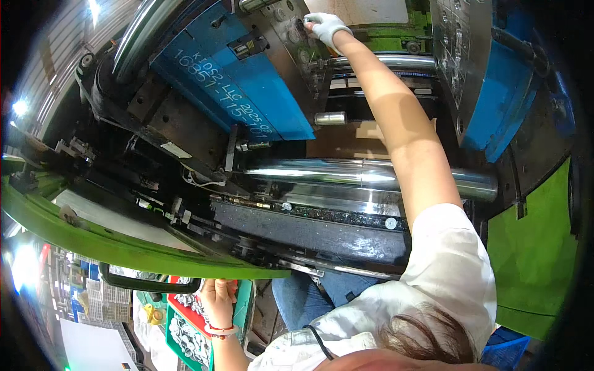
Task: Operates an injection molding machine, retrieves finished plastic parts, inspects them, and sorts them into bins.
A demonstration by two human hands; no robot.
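Note:
My right hand (326,26), in a white glove, reaches far up into an open moulding machine. Its curled fingertips press on the grey mould face (291,43) beside the blue mould block (247,80); what they pinch is too small to tell. My bare right forearm crosses over the chrome tie bar (322,175). My left hand (216,298), bare with a red band at the wrist, is low at the left. Its fingers curl over the lower edge of the green sliding door (124,247), right next to the door's black handle (145,284).
The other grey mould half (461,55) with its blue backing stands at the right. A second chrome bar (396,62) runs behind my arm. A green tray of several small metal parts (185,337) lies under my left hand. A green machine panel (532,260) flanks me.

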